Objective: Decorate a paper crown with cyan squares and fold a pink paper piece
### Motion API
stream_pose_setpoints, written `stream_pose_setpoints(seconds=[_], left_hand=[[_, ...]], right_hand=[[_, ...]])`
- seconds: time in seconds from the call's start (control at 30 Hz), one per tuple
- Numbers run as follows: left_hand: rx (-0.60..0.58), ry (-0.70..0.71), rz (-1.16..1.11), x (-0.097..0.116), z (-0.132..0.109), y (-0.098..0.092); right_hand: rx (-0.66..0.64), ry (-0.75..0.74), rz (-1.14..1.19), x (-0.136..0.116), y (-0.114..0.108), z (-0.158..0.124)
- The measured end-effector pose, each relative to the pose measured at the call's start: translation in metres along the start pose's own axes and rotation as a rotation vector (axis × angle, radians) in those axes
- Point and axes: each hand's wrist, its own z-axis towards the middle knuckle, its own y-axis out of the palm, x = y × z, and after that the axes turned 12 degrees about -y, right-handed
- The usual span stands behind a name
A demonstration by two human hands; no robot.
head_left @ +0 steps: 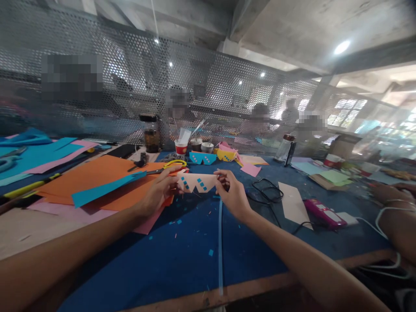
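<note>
Between my two hands is a pale peach paper cutout (191,181) with a notched lower edge and several small blue squares on it. My left hand (161,190) pinches its left end, and my right hand (232,190) grips the right end between thumb and fingers. The cutout is held up above the blue table (182,268). Just beyond it stand a similar blue paper cutout (202,158) with pink squares and a yellow one (226,155) with blue squares. Yellow-handled scissors (175,164) lie close behind my left hand.
Orange sheets (94,173) and a blue strip (107,190) lie at left. A jar (151,134) and a red-white cup (181,147) stand at the back. To the right are a black cable (268,193), a peach sheet (294,203), a magenta device (325,214) and another person's arm (398,216).
</note>
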Motion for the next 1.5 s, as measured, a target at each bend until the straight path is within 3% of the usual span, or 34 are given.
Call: stream_pose_setpoints(seconds=[0.3, 0.87, 1.17, 1.5], left_hand=[[0.05, 0.072, 0.06, -0.004, 0.002, -0.007], [0.096, 0.116, 0.186, -0.002, -0.001, -0.001], [0.099, 0.129, 0.184, -0.006, 0.003, -0.003], [0.095, 0.139, 0.21, -0.004, 0.001, -0.002]], right_hand=[[0.011, -0.006, 0.001, 0.004, 0.001, 0.0], [-0.022, -0.006, -0.081, 0.008, -0.004, 0.001], [-0.042, -0.13, -0.254, 0.012, -0.008, 0.0], [-0.057, -0.152, -0.258, 0.011, -0.011, 0.002]])
